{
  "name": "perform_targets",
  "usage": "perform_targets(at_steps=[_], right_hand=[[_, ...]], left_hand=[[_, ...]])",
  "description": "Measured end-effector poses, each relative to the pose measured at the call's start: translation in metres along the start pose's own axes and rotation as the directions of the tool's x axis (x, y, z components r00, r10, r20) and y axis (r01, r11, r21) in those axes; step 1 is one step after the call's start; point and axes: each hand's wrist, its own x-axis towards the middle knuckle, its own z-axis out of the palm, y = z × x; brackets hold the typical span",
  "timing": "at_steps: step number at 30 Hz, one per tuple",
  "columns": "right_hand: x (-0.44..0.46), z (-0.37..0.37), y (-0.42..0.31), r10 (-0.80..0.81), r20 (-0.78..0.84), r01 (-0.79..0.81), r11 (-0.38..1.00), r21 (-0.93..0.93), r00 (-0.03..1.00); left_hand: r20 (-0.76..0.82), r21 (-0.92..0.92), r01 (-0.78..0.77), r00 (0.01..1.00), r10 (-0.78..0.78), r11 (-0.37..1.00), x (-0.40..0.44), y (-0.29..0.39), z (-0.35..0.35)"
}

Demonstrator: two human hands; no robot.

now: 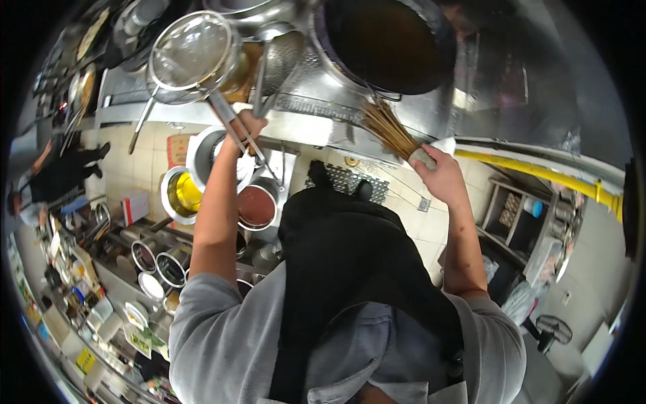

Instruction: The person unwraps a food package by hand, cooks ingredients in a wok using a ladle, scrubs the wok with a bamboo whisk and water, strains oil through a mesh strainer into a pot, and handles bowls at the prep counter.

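Note:
My right hand [441, 174] is wrapped round the bound end of a bamboo wok brush [393, 131]. Its splayed bristles point up and left, by the stove's front edge just below a big dark wok [323, 50]. Brownish liquid seems to lie in the wok. On the other side, my left hand [251, 126] is closed round the handle of a metal ladle [261, 74], which reaches up onto the stove. A perforated skimmer [284, 59] lies beside the ladle. Left of that hand, a round wire-mesh strainer [192, 50] rests over a pot; long metal handles cross near my wrist.
Below the steel stove edge [303, 124] stand a pot of yellow liquid [183, 193] and one of reddish liquid [257, 206]. A yellow pipe [538, 174] runs along the right. Another person [64, 172] stands far left. Shelves [515, 215] stand at right.

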Motion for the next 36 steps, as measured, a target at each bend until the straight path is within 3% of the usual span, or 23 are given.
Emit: perform_targets(at_steps=[2, 3, 5, 7, 8, 9, 12, 14, 15, 17, 19, 21, 23, 25, 27, 28, 29, 32, 34, 35, 36], right_hand=[[0.004, -0.004, 0.049, 0.108, -0.033, -0.108, 0.994, 0.009, 0.994], [0.008, -0.002, 0.08, 0.145, -0.063, -0.144, 0.989, 0.014, 0.987], [0.02, -0.009, 0.102, 0.421, 0.115, -0.434, 0.838, 0.332, 0.9], [0.041, -0.007, 0.108, 0.458, 0.072, -0.449, 0.808, 0.382, 0.886], [0.05, -0.003, 0.102, 0.429, -0.073, -0.38, 0.856, 0.35, 0.9], [0.065, 0.005, 0.112, 0.419, -0.098, -0.374, 0.876, 0.303, 0.902], [0.101, 0.024, 0.138, 0.432, 0.015, -0.42, 0.868, 0.265, 0.902], [0.107, 0.027, 0.12, 0.641, 0.281, -0.7, 0.644, 0.309, 0.714], [0.109, 0.028, 0.111, 0.638, 0.282, -0.698, 0.648, 0.306, 0.716], [0.104, 0.034, 0.094, 0.556, 0.441, -0.709, 0.527, 0.468, 0.705], [0.106, 0.037, 0.073, 0.578, 0.473, -0.746, 0.487, 0.454, 0.665], [0.108, 0.017, 0.071, 0.532, 0.509, -0.728, 0.38, 0.571, 0.677], [0.111, -0.003, 0.065, 0.576, 0.448, -0.72, 0.434, 0.541, 0.684], [0.116, -0.003, 0.073, 0.611, 0.397, -0.72, 0.484, 0.497, 0.685], [0.137, 0.017, 0.11, 0.673, 0.388, -0.776, 0.516, 0.363, 0.629], [0.133, 0.026, 0.105, 0.54, 0.505, -0.739, 0.508, 0.443, 0.674], [0.135, 0.037, 0.098, 0.655, 0.49, -0.807, 0.356, 0.47, 0.575], [0.129, 0.037, 0.044, 0.621, 0.517, -0.789, 0.302, 0.534, 0.588], [0.133, 0.025, 0.023, 0.483, 0.711, -0.855, 0.197, 0.481, 0.511], [0.131, 0.018, 0.015, 0.484, 0.711, -0.855, 0.197, 0.48, 0.511], [0.126, 0.012, 0.006, 0.508, 0.625, -0.802, 0.309, 0.51, 0.593]], left_hand=[[0.014, -0.066, 0.054, 0.998, -0.053, 0.996, -0.01, 0.001, 0.0], [0.014, -0.092, 0.009, 1.0, -0.008, 0.996, -0.008, -0.013, 0.008], [0.065, -0.258, 0.009, 0.998, 0.008, 0.966, -0.01, -0.019, 0.012], [0.103, -0.434, 0.03, 0.995, 0.017, 0.901, -0.022, -0.004, 0.007], [0.116, -0.5, 0.068, 0.993, -0.012, 0.864, -0.018, -0.006, 0.013], [0.131, -0.56, 0.107, 0.991, -0.04, 0.822, -0.014, -0.008, 0.017], [0.114, -0.655, 0.108, 0.993, -0.043, 0.748, -0.016, 0.012, 0.018], [0.107, -0.701, 0.094, 0.994, -0.025, 0.707, -0.015, 0.023, 0.024], [0.094, -0.746, 0.079, 0.995, -0.012, 0.661, -0.014, 0.029, 0.025], [0.089, -0.746, 0.06, 0.996, 0.01, 0.664, -0.013, 0.04, 0.027], [0.054, -0.752, 0.035, 0.999, 0.008, 0.658, -0.017, 0.055, 0.029], [0.087, -0.758, 0.061, 0.996, 0.009, 0.649, -0.018, 0.064, 0.029], [0.118, -0.765, 0.092, 0.993, -0.003, 0.637, -0.015, 0.067, 0.029], [0.056, -0.695, 0.045, 0.998, -0.009, 0.718, -0.016, 0.066, 0.03], [0.045, -0.711, 0.019, 0.999, 0.019, 0.703, -0.017, 0.068, 0.03], [0.026, -0.684, 0.006, 1.0, 0.016, 0.73, -0.018, 0.07, 0.03], [0.005, -0.654, -0.005, 1.0, 0.011, 0.756, -0.02, 0.071, 0.03], [0.003, -0.652, -0.013, 1.0, 0.019, 0.758, -0.026, 0.075, 0.024], [0.005, -0.648, -0.017, 1.0, 0.027, 0.761, -0.025, 0.073, 0.024], [-0.001, -0.643, -0.023, 1.0, 0.029, 0.766, -0.024, 0.071, 0.023], [-0.001, -0.643, -0.02, 1.0, 0.025, 0.765, -0.021, 0.069, 0.023]])
